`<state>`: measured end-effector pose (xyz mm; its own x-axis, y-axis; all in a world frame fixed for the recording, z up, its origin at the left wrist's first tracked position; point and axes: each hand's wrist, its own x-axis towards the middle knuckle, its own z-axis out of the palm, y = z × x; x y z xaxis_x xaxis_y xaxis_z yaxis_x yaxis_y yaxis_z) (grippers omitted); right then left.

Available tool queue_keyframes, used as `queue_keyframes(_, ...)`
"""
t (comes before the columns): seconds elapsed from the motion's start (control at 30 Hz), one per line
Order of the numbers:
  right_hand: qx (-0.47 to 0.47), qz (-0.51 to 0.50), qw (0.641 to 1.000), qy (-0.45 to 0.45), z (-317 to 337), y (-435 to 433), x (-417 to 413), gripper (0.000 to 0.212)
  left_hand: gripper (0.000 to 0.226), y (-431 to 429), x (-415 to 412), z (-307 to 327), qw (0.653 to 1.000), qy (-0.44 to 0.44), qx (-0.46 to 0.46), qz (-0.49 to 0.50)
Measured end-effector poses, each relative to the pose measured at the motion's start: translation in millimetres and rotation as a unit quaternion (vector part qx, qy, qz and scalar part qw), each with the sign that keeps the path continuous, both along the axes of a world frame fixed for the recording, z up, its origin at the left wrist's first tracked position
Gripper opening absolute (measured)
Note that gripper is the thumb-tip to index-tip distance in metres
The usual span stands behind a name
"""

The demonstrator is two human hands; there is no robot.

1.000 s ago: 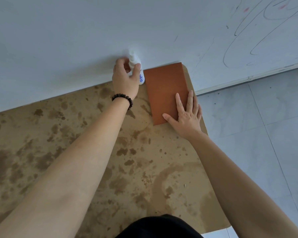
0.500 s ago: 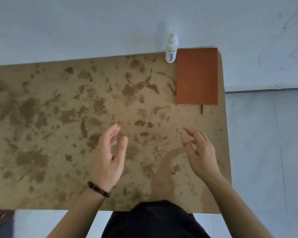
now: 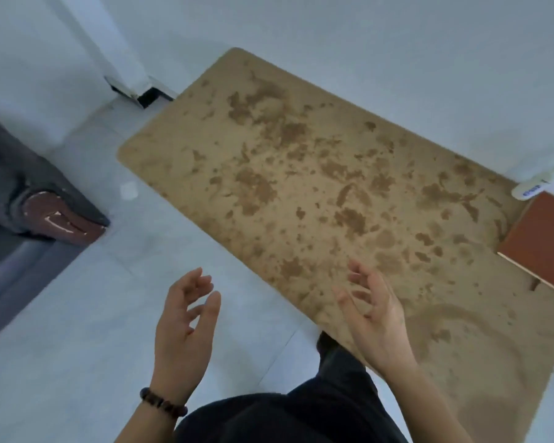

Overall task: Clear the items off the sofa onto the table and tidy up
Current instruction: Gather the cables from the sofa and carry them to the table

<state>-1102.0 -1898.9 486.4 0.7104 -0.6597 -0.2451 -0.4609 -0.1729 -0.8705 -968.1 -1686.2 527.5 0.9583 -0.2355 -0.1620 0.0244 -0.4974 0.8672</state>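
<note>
Stained brown worktop [image 3: 301,193] against white wall [image 3: 365,43].
Notebook [image 3: 544,241], spray bottle [image 3: 531,188] at right edge; left hand [image 3: 183,327], right hand [image 3: 375,321] empty, fingers [image 3: 202,282] loosely spread.

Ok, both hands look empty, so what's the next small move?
Probably step left toward the sofa: both the left hand and right hand hold nothing, while the spray bottle and notebook already sit on the table.

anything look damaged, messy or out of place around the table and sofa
The sofa's maroon armrest looks damaged: pale cracks or peeled patches show on its end. A small white scrap lies on the floor near a corner of the table. Its top is covered in dark blotches; stains or pattern, I cannot tell.
</note>
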Motion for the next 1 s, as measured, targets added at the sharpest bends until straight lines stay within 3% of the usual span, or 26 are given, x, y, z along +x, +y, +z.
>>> queue_keyframes(0.27, -0.071, 0.259, 0.963, -0.022, 30, 223, 94, 0.045, 0.036, 277, -31, 6, 0.965, -0.02, -0.062, 0.255)
queue_keyframes(0.53, -0.101, 0.427, 0.897, -0.046, 42, 400, 186, 0.044, 0.035, 447, -31, 4, 0.902, -0.005, -0.074, 0.426)
queue_keyframes(0.83, -0.077, 0.503, 0.86, -0.041, -2, 565, 350, 0.04, 0.037, 587, 92, -14, 0.861, -0.024, -0.036, 0.506)
queue_keyframes(1.0, -0.061, 0.542, 0.837, -0.051, 16, 667, 472, 0.039, 0.038, 675, 187, 16, 0.837, -0.052, -0.016, 0.544)
